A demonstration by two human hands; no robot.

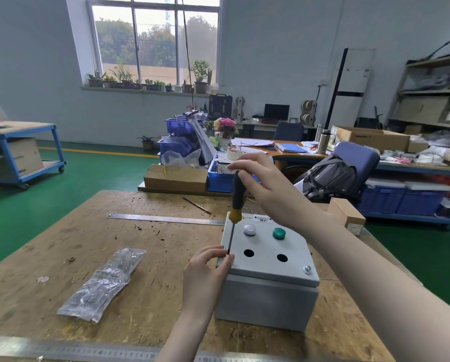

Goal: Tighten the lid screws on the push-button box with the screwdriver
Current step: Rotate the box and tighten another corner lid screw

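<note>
Head view: the push-button box [268,291], grey metal, sits on my wooden workbench [93,246], toward its right half, lid [268,253] facing up. The lid carries a white button [249,229] and a green button [279,233] in the far row, with two open round holes in the near row. One screw [307,269] is seen at the near right corner of the lid.

My right hand [260,184] grips the top of the screwdriver [236,202], fingers curled round its black and yellow handle. The tool stands nearly upright, its tip at the near left corner of the lid. My left hand [205,270] pinches the lower shaft just above the tip between thumb and fingertips; whether a screw sits under the tip I cannot tell, as my fingers cover it.

Left of the box lies a clear plastic bag [105,280]. A steel ruler [166,218] lies beyond it; a second ruler [88,352] runs along the near edge.
</note>
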